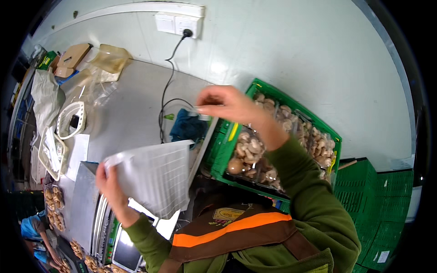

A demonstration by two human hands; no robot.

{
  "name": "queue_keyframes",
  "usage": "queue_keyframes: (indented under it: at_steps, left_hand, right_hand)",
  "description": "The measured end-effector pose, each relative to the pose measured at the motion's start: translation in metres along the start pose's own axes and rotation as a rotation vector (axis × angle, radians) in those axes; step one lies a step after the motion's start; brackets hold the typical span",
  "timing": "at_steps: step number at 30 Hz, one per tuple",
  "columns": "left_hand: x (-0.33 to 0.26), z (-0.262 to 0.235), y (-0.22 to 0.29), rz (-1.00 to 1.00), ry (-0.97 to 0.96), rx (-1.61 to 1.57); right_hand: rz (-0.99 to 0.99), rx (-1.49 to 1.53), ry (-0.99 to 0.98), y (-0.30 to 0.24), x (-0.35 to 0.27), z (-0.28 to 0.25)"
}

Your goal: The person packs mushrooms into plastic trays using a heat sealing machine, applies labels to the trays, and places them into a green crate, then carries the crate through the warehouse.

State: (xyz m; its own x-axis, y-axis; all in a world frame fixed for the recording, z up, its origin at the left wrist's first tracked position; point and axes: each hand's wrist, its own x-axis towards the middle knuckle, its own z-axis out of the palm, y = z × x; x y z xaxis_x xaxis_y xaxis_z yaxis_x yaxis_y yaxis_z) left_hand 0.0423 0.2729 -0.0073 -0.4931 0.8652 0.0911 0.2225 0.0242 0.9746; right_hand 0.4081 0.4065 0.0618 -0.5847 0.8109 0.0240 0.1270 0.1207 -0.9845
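Note:
In my left hand (113, 190), closed on its left edge, is a white label sheet (152, 175) marked with a faint grid, held tilted above the worktop's near edge. My right hand (230, 105) is raised beside the green crate, thumb and forefinger pinched on a small whitish label (204, 117), blurred and partly hidden. Below those fingers a crumpled dark blue cloth (187, 127) lies on the worktop. Under my right forearm, the green crate (231, 143) holds several clear packs of brown mushrooms (249, 148).
A black cable (163, 102) runs from the wall socket (187, 26) onto the grey worktop (132, 91). White baskets (72, 120) and plastic bags (45, 98) crowd the left. Green crates (378, 209) are stacked at right. Another person's arm (48, 243) shows at lower left.

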Motion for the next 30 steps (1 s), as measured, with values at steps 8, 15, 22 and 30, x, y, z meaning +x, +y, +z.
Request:
queue_keyframes:
  at_steps: [8,15,22,30]
  left_hand:
    - [-0.134,-0.026,0.034,-0.066,0.089,-0.322]
    - [-0.227,-0.005,0.045,-0.041,0.052,-0.249]
    - [-0.259,0.017,0.075,0.011,0.107,-0.198]
    - [-0.259,0.045,0.160,0.724,0.675,0.165]
  right_hand:
    - [0.148,-1.257,-0.827,0.016,-0.090,-0.060]
    - [-0.141,-1.143,-0.437,0.040,-0.092,-0.059]
    - [0.386,-0.841,-0.814,0.060,-0.180,-0.084]
    - [0.070,-0.674,-0.070,-0.013,-0.214,-0.072]
